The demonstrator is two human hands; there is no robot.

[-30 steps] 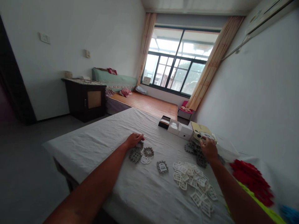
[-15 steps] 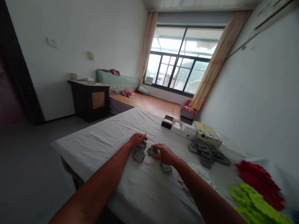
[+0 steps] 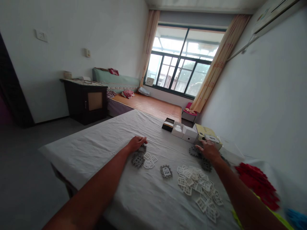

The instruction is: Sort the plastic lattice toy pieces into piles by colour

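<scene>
My left hand (image 3: 136, 144) is closed around the edge of a grey toothed plastic piece (image 3: 143, 149) at the table's middle. Just below it lies another grey toothed piece (image 3: 138, 159), beside a few white lattice window pieces (image 3: 149, 164). A grey piece with a white window insert (image 3: 166, 171) sits further right on the cloth. Out to the right, my right hand (image 3: 210, 150) is over a pile of grey toothed pieces (image 3: 205, 164), thumb and fingers apart. Nothing shows in its grasp, and it covers part of the pile.
White window pieces (image 3: 196, 180) lie heaped right of centre. Red pieces (image 3: 259, 185), lime-green pieces (image 3: 237, 220) and blue pieces (image 3: 297, 218) are at the right. Small boxes (image 3: 190, 134), a yellow box (image 3: 207, 135) and a clear container (image 3: 231, 150) line the far edge.
My right hand has gone from beside the left hand to the grey pile at the right. The grey piece near its fingers no longer shows there. My left hand stays at the grey pieces.
</scene>
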